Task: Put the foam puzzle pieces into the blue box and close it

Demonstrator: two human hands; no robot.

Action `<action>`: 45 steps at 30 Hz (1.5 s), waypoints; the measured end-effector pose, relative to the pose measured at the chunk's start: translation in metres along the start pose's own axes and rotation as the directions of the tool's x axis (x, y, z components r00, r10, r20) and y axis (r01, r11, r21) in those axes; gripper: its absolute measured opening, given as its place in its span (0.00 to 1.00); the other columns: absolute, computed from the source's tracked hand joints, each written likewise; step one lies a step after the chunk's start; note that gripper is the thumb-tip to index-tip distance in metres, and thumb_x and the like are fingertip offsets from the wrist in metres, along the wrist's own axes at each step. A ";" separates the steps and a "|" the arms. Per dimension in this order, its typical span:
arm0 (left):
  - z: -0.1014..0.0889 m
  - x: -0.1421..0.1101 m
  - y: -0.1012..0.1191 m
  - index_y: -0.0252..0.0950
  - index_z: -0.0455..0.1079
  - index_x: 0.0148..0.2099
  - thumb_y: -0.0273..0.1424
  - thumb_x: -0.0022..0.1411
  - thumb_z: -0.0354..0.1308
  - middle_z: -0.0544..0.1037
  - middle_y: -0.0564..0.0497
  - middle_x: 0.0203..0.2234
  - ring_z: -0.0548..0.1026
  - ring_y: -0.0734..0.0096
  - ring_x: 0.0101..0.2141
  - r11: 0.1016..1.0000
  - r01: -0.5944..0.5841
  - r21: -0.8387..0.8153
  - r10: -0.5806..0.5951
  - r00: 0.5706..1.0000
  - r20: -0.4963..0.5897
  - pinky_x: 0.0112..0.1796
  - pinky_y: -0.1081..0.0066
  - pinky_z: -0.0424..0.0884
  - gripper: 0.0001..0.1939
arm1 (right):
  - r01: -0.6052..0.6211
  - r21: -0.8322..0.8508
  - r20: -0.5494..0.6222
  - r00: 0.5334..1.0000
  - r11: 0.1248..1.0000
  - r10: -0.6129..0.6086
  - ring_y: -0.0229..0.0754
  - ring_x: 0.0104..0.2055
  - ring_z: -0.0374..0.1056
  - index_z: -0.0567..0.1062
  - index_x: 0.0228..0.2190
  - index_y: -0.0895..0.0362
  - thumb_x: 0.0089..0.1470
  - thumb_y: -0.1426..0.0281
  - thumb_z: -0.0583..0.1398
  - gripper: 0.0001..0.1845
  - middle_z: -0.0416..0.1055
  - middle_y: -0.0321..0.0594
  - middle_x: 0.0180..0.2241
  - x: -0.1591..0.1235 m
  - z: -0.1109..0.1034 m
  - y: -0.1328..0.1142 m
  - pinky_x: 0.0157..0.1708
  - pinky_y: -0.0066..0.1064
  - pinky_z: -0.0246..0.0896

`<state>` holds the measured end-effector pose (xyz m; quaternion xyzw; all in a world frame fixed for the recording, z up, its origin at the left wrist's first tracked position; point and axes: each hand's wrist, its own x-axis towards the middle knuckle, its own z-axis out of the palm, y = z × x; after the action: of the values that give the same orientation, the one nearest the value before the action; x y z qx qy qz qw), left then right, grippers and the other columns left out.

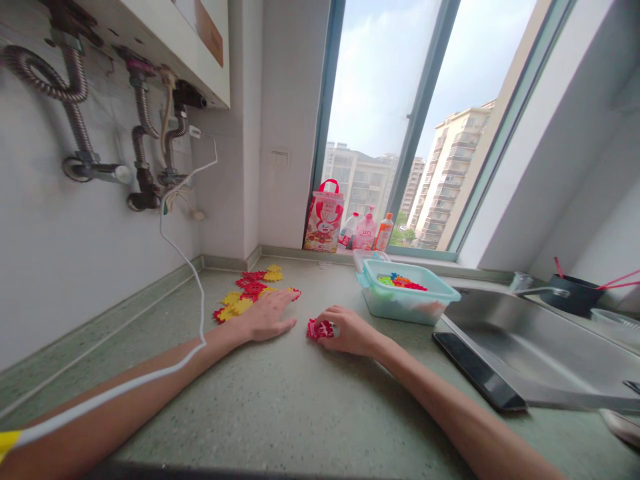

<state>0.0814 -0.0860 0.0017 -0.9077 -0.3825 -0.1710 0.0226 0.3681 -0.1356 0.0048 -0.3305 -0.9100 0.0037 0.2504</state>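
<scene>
- Counter (280, 420): everything within reach lies on it, so a broad sweep of either forearm could scatter loose pieces.
- Sink (515, 340): it opens to the right of the box, and anything flicked that way could drop in.
- White cable (202, 303): it runs across the view of the left forearm; a raised arm might snag it and tug its plug.
- Aqua box (395, 305): it stands open near the sink with colourful pieces (407, 284) inside; a bump from the right arm could jolt or tip it.
- Black slab (477, 370): lying along the sink's edge, it could slide in if nudged.
- Left hand (265, 315): palm down, fingers outstretched and not closed, beside and partly over the red and yellow pieces (235, 305); dragging it could disturb their arrangement.
- Right hand (347, 330): fingers curled, gripping red pieces (314, 329) at the middle of the counter. Squeezing hard could make one spring loose; I cannot tell whether they interlock.
</scene>
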 end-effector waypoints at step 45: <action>-0.005 -0.004 -0.004 0.41 0.68 0.68 0.42 0.72 0.57 0.71 0.40 0.66 0.68 0.50 0.66 0.982 -0.176 0.063 0.178 0.983 -0.037 0.66 0.51 0.61 0.26 | 0.027 -0.049 0.071 0.997 0.998 -0.023 0.56 0.65 0.69 0.72 0.65 0.47 0.66 0.59 0.64 0.28 0.67 0.50 0.67 0.004 0.011 -0.015 0.63 0.51 0.66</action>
<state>0.0748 -0.0872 0.0044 -0.9332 -0.3047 -0.1760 0.0730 0.3517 -0.1427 -0.0001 -0.3250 -0.9221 -0.0104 0.2097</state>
